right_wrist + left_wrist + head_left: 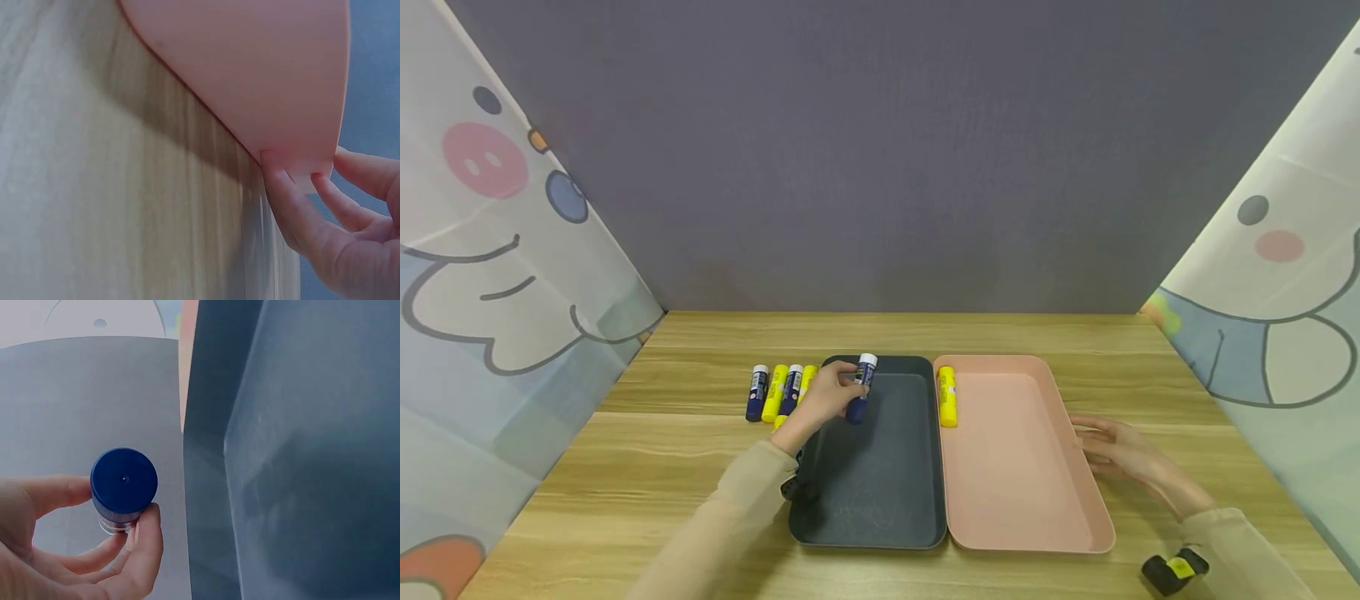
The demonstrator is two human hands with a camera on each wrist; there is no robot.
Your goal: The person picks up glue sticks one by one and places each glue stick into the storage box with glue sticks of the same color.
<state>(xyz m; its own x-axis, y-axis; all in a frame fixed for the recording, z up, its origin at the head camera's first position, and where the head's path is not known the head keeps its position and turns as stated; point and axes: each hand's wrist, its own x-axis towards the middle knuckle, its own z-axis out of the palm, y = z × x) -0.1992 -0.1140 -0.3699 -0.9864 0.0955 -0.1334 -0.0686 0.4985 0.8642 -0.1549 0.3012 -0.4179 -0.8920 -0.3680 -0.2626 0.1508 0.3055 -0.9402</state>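
Fingers and thumb of the person's left hand (826, 400) pinch a dark blue cylindrical tube with a white cap (866, 375), clamped about its middle. The tube is held over the far left part of a shallow dark grey rectangular tray with rounded corners (876, 483), tilted, its white cap pointing up and away from the person. In the left wrist view its round blue end faces the camera.

The right hand (1116, 450) touches the outer right side of a shallow pink rectangular tray (1018, 475); its fingers are apart and fairly straight, with fingertips against the tray's wall and near its rim. The pink tray sits just beside the dark grey one. Inside it, along the left wall, lies a bright yellow cylindrical tube (948, 397).

Left of the dark grey tray, a row of similar tubes lies on a light wood-grain table (587, 500): one dark blue with a white cap (757, 393), then one yellow (774, 394), a second dark blue (791, 389) and a second yellow (807, 377). More yellow shows near the left wrist, partly hidden. Behind the table stands a plain grey panel (895, 167).
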